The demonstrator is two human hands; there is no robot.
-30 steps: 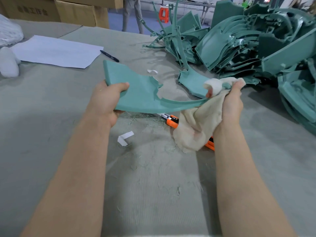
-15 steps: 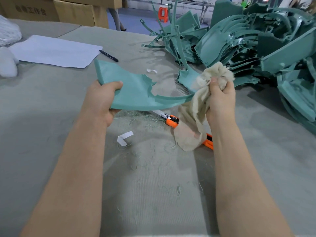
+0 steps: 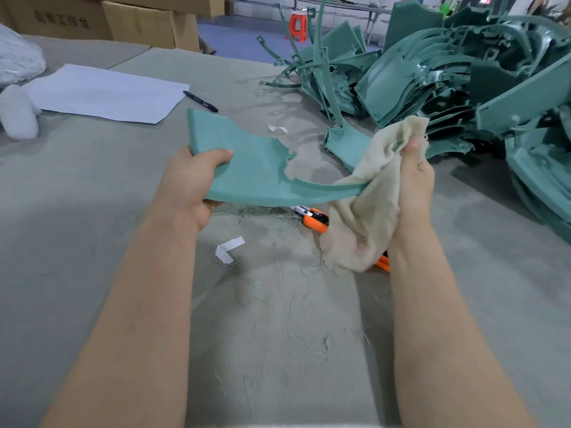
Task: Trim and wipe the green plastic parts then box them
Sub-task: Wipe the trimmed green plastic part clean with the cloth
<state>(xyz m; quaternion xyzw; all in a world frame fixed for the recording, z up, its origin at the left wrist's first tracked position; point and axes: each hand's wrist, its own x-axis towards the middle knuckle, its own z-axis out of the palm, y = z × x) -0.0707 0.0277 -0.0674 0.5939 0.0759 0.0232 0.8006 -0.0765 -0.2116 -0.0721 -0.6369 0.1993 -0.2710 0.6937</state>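
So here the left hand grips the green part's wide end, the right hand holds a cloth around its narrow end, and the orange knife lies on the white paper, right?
Not quite: the head view shows the orange knife on the grey table, partly hidden by the cloth, far from the white paper. The left hand, right hand and green part are as you say.

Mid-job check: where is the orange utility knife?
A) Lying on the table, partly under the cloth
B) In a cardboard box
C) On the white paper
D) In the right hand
A: the orange utility knife lies on the table, partly covered by the cloth that the right hand grips, while the left hand holds the green part.
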